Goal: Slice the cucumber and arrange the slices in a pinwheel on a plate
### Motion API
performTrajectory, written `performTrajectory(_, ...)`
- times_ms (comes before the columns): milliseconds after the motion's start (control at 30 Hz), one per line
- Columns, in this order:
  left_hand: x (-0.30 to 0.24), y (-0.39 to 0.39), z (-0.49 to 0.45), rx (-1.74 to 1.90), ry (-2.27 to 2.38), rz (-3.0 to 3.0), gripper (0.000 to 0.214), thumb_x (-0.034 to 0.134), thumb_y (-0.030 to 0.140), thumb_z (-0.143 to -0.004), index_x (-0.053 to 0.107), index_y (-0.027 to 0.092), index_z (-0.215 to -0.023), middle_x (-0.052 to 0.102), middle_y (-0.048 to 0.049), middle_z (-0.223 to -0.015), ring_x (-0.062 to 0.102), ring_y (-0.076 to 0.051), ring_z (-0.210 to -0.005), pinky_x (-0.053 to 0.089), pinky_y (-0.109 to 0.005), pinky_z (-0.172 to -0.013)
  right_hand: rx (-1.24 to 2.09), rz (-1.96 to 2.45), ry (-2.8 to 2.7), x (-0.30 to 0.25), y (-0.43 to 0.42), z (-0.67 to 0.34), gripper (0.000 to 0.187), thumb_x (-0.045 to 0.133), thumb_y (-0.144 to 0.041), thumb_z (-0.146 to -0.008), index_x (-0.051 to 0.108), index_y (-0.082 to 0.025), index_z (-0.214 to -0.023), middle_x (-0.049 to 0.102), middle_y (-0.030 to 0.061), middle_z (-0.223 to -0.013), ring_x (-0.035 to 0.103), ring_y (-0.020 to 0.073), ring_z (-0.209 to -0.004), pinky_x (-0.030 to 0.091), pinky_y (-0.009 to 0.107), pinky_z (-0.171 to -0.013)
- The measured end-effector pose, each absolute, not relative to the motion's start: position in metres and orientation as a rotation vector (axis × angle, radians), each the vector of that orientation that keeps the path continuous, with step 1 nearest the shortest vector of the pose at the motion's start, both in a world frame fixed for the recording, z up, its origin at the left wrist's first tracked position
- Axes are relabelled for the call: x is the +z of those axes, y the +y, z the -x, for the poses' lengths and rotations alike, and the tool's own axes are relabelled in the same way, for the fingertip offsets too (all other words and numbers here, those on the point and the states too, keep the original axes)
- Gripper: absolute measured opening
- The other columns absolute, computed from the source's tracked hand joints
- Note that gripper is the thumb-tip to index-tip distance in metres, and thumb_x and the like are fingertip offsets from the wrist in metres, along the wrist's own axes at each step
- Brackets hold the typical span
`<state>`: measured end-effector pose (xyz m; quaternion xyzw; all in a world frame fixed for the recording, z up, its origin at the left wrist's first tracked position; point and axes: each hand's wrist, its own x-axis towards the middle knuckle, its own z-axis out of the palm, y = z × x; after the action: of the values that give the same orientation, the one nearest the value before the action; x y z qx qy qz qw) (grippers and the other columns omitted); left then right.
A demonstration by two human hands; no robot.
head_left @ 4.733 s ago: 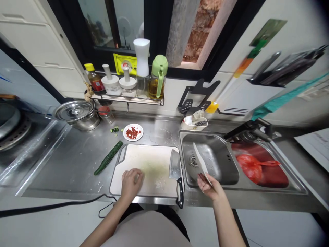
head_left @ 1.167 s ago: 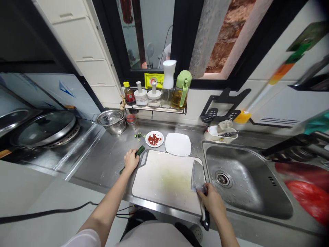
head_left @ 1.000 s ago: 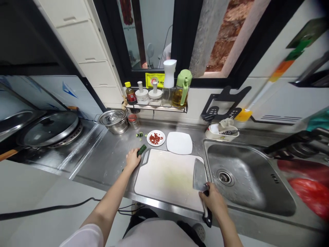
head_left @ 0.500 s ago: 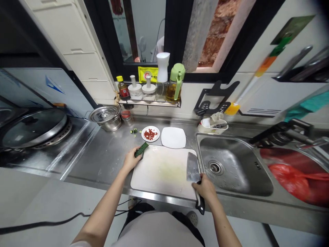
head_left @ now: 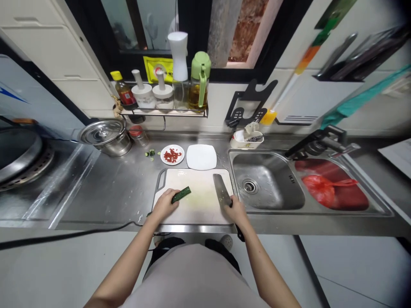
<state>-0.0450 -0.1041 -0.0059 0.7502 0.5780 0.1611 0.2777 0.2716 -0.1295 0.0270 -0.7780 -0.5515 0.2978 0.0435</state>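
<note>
- Left hand (head_left: 165,206) grips the cucumber (head_left: 182,194) over the cutting board's (head_left: 202,214) left part.
- Right hand (head_left: 236,211) grips the knife (head_left: 221,188) at board's right.
- Positioning seems in hand; next likely calls for steadying the cucumber.

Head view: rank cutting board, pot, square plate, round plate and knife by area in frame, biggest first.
1. cutting board
2. pot
3. square plate
Smallest two, too close to rank: round plate and knife, which the right hand partly hides.

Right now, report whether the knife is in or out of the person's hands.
In: the right hand grips the knife by its handle.
</note>
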Motion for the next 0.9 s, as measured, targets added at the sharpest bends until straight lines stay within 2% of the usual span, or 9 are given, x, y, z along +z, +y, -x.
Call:
performTrajectory(167,-0.006,-0.107,0.043,0.36,1.612,-2.041,0.048,0.057,0.02,-0.078,0.058,0.023,-0.126,0.063,-0.0059,-0.115,0.056,-0.022,-0.109,0.043,-0.035,-0.098,0.926,2.331,-1.794,0.03,-0.129,-0.251,0.025,0.049,-0.024,-0.085,0.053,-0.017,-0.109,0.067,0.0064,-0.086,0.059,0.0174,-0.076,0.031,0.023,-0.062)
performTrajectory(367,-0.004,-0.105,0.026,0.458,1.628,-2.119,0.045,0.054,0.035,-0.089,0.055,0.024,-0.132,0.061,-0.0075,-0.116,0.055,-0.022,-0.108,0.045,-0.036,-0.096,0.898,2.301,-2.043,0.037,-0.128,-0.224,0.02,0.043,-0.028,-0.093,0.055,-0.017,-0.107,0.069,0.0094,-0.094,0.061,0.0197,-0.085,0.031,0.025,-0.066)
performTrajectory(533,-0.016,-0.102,0.017,0.448,1.529,-2.188,0.039,0.048,0.031,-0.094,0.058,0.029,-0.131,0.062,-0.0051,-0.112,0.057,-0.018,-0.104,0.047,-0.03,-0.093,0.859,2.305,-2.16,0.041,-0.129,-0.209,0.022,0.038,-0.023,-0.095,0.054,-0.018,-0.109,0.069,0.0098,-0.096,0.063,0.0207,-0.087,0.035,0.027,-0.068)
performTrajectory(767,-0.022,-0.105,0.026,0.359,1.502,-2.283,0.038,0.043,0.033,-0.096,0.058,0.031,-0.131,0.064,-0.005,-0.112,0.058,-0.017,-0.1,0.048,-0.029,-0.089,0.744,2.246,-2.315,0.041,-0.134,-0.201,0.024,0.034,-0.018,-0.095,0.053,-0.02,-0.11,0.067,0.0092,-0.098,0.064,0.0219,-0.091,0.041,0.029,-0.073)
performTrajectory(900,-0.019,-0.107,0.028,0.334,1.539,-2.33,0.039,0.042,0.032,-0.097,0.058,0.033,-0.132,0.064,-0.0065,-0.112,0.056,-0.019,-0.103,0.047,-0.032,-0.093,0.73,2.262,-2.36,0.041,-0.133,-0.197,0.026,0.032,-0.017,-0.095,0.053,-0.017,-0.11,0.068,0.0105,-0.095,0.065,0.0231,-0.089,0.042,0.03,-0.072)
